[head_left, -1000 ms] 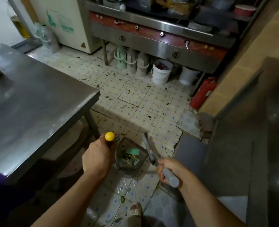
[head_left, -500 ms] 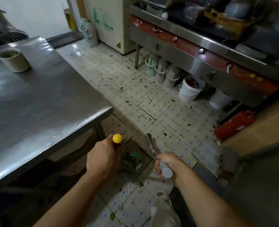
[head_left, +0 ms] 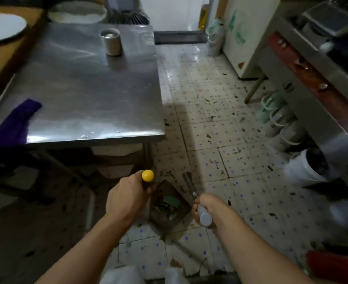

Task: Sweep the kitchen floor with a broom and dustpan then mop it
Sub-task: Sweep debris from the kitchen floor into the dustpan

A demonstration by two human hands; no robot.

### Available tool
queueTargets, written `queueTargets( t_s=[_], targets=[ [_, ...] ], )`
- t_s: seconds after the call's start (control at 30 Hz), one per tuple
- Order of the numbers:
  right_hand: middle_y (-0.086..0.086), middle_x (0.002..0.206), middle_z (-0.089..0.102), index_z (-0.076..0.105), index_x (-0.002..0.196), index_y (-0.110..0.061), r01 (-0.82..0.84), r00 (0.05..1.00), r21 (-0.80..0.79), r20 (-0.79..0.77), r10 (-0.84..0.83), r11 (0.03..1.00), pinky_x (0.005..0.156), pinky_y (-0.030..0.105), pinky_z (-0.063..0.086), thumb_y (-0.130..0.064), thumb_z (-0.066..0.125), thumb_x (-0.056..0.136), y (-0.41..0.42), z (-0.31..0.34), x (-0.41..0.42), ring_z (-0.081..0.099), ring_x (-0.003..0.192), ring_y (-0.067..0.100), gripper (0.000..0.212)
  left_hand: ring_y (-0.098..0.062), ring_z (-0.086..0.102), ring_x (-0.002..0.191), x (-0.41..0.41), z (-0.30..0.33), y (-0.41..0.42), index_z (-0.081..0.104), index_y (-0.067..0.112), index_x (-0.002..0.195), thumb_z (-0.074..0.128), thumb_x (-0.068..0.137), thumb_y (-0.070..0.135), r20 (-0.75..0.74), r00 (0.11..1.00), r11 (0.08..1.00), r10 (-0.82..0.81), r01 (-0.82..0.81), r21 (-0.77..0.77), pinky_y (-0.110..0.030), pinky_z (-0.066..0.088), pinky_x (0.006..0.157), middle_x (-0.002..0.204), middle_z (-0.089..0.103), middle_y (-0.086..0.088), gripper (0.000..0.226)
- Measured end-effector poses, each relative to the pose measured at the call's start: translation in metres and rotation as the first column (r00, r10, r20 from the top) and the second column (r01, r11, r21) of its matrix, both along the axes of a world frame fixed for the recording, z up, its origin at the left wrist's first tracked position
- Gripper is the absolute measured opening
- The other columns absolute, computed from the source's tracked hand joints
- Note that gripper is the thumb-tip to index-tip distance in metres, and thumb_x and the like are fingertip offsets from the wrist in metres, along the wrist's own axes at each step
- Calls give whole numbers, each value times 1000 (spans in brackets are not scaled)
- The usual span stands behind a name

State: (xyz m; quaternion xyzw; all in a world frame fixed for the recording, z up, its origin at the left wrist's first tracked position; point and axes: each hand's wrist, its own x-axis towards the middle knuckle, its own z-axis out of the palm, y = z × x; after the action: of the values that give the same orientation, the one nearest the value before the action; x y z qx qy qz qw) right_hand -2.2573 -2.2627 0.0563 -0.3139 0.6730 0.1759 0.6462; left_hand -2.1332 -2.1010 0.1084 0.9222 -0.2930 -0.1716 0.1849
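My left hand [head_left: 127, 198] grips a handle topped with a yellow knob [head_left: 147, 175]. My right hand [head_left: 207, 210] grips a grey handle [head_left: 204, 217] whose shaft [head_left: 188, 184] runs down toward the floor. Between the two hands a dark dustpan [head_left: 170, 208] holds green and brown scraps. Which handle belongs to the broom I cannot tell; no bristles show. The white tiled floor [head_left: 220, 128] with blue dots is strewn with small dark and green bits of debris.
A steel table [head_left: 83, 93] with a metal cup [head_left: 111, 42] and a purple cloth [head_left: 15, 121] stands at left. A steel cooking range [head_left: 320, 85] runs along the right, with jugs [head_left: 275, 113] and a white bucket [head_left: 308, 169] beneath. A white fridge [head_left: 248, 33] stands behind.
The view has swung left, bringing more of the table and the doorway into sight. Both hands keep their grips, with the dustpan still between them.
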Motion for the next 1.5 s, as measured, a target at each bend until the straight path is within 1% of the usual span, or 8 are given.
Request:
queueTargets(
  t_s=[0.3, 0.53, 0.67, 0.8, 1.0, 1.1, 1.3, 1.5],
  targets=[
    [7, 68, 42, 40, 76, -6, -233, 973, 60, 13, 232, 971, 25, 16, 34, -17, 36, 103, 40, -8, 14, 39, 53, 14, 30, -21, 62, 84, -22, 3, 51, 56, 33, 114, 59, 85, 47, -6, 966, 965, 258, -257, 47, -31, 50, 67, 93, 65, 2, 32],
    [6, 63, 44, 44, 75, -7, -490, 872, 74, 19, 490, 869, 43, 30, 36, -21, 37, 102, 102, -3, 32, 42, 44, 16, 31, -20, 61, 84, -20, 7, 117, 57, 34, 109, 58, 87, 46, -19, 909, 907, 417, -414, 73, -32, 50, 68, 93, 64, 3, 25],
    [2, 51, 43, 44, 83, -9, -516, 856, 83, 31, 515, 853, 29, 14, 33, -17, 35, 102, 137, -2, 53, 38, 38, 11, 22, -21, 60, 81, -15, 9, 158, 59, 33, 99, 61, 84, 47, -10, 859, 858, 511, -510, 65, -32, 48, 65, 89, 63, 4, 21],
    [6, 51, 43, 43, 98, -5, -554, 831, 54, 82, 550, 830, 26, 12, 31, -9, 35, 101, 175, -2, 78, 36, 20, 11, 10, -23, 61, 85, -7, 7, 197, 58, 35, 98, 61, 83, 47, -26, 810, 810, 585, -583, 56, -32, 46, 66, 92, 64, 4, 19],
    [4, 62, 38, 38, 99, -6, -729, 683, 31, 107, 723, 684, 30, 19, 34, -7, 32, 100, 234, -9, 122, 35, 45, 10, 7, -23, 61, 83, 7, 8, 258, 54, 32, 88, 58, 84, 47, -2, 704, 703, 710, -709, 56, -29, 39, 60, 90, 64, 3, 16],
    [6, 65, 38, 38, 79, -6, -797, 600, -2, 118, 791, 604, 40, 20, 34, -3, 31, 100, 266, -7, 143, 35, 48, 11, 22, -25, 62, 88, 14, 9, 289, 60, 29, 93, 57, 84, 49, 14, 658, 657, 753, -752, 57, -29, 40, 63, 94, 65, 1, 22],
    [5, 35, 40, 39, 77, -2, -754, 655, 101, 196, 730, 650, 26, 13, 31, -9, 31, 101, 318, 9, 181, 36, 20, 9, 26, -27, 62, 91, 24, 9, 343, 60, 28, 97, 60, 83, 49, 40, 530, 530, 847, -848, 29, -28, 37, 62, 96, 66, -1, 25],
    [5, 39, 41, 37, 80, -7, -712, 694, 110, 261, 671, 693, 27, 12, 32, -8, 30, 102, 353, 10, 223, 37, 28, 9, 23, -26, 61, 90, 38, 7, 373, 58, 33, 107, 61, 83, 48, 63, 425, 429, 903, -901, -59, -28, 36, 63, 94, 65, 1, 29]
  ],
)
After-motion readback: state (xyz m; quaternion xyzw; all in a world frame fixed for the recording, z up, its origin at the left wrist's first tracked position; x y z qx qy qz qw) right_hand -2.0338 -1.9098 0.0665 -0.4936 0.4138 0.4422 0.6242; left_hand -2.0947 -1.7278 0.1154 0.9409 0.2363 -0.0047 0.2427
